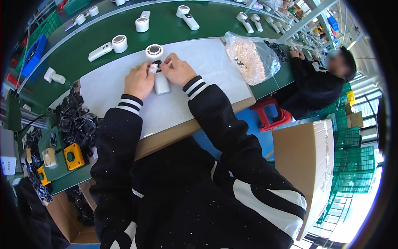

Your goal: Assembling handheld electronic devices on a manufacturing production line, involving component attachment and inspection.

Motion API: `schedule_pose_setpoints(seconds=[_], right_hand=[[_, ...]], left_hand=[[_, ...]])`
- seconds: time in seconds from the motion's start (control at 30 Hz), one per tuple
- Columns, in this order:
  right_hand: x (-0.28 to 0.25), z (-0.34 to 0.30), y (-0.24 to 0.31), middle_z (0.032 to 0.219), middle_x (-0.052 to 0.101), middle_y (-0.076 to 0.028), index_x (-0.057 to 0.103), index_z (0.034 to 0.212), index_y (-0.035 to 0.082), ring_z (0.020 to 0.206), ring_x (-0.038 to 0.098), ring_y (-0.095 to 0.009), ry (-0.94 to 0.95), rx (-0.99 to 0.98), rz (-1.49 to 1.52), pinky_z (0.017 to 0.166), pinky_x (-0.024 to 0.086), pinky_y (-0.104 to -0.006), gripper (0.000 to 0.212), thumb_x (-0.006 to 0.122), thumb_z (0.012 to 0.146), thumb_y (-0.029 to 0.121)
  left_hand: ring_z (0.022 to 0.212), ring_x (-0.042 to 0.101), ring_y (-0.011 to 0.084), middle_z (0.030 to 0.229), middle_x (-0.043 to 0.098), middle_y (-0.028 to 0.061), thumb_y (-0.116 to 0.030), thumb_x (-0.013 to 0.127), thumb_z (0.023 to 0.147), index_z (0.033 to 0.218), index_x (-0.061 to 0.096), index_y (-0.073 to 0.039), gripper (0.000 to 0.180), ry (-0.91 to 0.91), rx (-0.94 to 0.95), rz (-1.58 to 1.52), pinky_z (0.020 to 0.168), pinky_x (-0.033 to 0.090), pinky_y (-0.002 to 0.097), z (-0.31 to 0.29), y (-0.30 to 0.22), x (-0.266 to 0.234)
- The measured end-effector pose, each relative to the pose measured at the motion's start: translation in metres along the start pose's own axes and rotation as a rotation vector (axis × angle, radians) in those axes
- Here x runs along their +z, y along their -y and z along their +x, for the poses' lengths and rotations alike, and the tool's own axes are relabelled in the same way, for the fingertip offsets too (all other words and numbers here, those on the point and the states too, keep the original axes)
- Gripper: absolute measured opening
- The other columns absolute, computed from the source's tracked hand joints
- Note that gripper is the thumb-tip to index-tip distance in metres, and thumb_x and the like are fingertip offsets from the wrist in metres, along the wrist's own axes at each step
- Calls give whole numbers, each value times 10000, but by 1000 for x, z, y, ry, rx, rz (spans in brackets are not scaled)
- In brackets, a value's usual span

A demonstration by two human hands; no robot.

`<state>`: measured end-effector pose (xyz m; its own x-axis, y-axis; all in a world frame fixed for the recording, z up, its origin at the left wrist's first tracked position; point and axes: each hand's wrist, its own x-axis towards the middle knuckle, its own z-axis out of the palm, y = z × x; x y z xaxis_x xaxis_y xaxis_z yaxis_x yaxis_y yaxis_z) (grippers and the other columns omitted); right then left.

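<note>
Head view: a white handheld fan (156,68) with a round grilled head lies on the pale mat (207,79) of the bench (74,62), its handle running back between both hands. The left hand (139,81) has its fingers (151,69) closed on a small black part at the fan's neck; the right hand (179,70) has its fingers clenched on the same spot from the other side. Beyond the fingers, more white fans (108,47) lie on the green belt. Right of the fingers sits a clear bag of small parts (248,58); left, a heap of black parts (76,118).
</note>
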<state>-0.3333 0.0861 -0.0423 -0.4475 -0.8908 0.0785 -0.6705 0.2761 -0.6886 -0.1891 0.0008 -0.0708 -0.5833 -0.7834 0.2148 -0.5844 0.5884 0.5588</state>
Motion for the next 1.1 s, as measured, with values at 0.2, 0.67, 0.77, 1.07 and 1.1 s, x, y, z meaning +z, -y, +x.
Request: schedule_pose_setpoints(seconds=[0.2,0.67,0.77,1.07,1.1], right_hand=[[-4,-1,9,995,664,-200,546,1172,16,864,625,-356,198,104,115,809,493,-383,343,467,937,253],[-7,-9,17,1100,622,-161,523,1273,-10,897,586,-247,-24,-260,460,813,478,-321,369,496,908,36],[-5,-12,20,1098,622,-161,524,1271,-10,889,585,-244,-56,-270,465,809,479,-319,374,507,898,18],[1,-16,27,1072,624,-155,536,1241,-6,863,583,-238,-168,-293,480,789,482,-318,357,532,884,1],[3,-17,26,1065,623,-155,536,1236,-6,862,583,-239,-187,-308,485,788,481,-316,353,534,883,2]], left_hand=[[976,600,310,1064,648,132,-198,485,941,1200,544,-85,289,78,-110,-114,829,469,380,1,-11,-1],[1011,568,261,1208,548,164,45,452,901,1310,488,-42,419,-261,144,-799,909,454,326,-13,-25,4],[1012,567,260,1208,544,165,62,457,889,1321,482,-43,446,-288,187,-771,905,456,326,-13,-26,3],[975,566,253,1156,563,145,86,471,853,1321,483,-35,483,-339,288,-694,876,462,327,-11,-22,-5],[965,567,252,1148,565,143,88,472,850,1321,484,-35,487,-342,296,-668,867,465,327,-11,-22,-5]])
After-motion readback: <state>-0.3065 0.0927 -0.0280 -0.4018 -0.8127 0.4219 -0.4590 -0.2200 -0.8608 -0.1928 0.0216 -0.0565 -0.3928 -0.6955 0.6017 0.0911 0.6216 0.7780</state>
